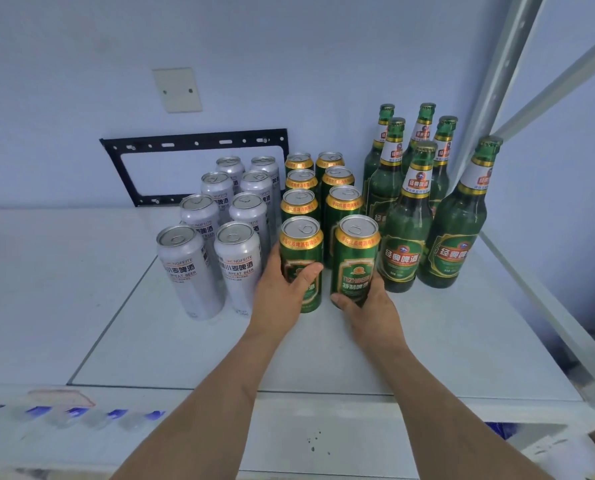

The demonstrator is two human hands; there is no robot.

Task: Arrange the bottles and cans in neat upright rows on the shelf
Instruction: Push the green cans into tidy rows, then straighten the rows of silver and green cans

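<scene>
Pale blue wall backs a white shelf (pixel 427 341) where silver wheat-beer cans (pixel 219 216) stand in two rows at left, green beer cans (pixel 318 188) in two rows at centre, and green beer bottles (pixel 424 188) upright at right. Left hand (pixel 282 292) has its fingers wrapped round the nearest left green can (pixel 301 251). Right hand (pixel 368 303) clasps the nearest right green can (pixel 356 254), both cans upright on the shelf.

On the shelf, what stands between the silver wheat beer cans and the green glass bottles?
Two rows of green cans, upright, seen in the head view. The left hand grips the front-left green can; the right hand grips the front-right green can.
</scene>
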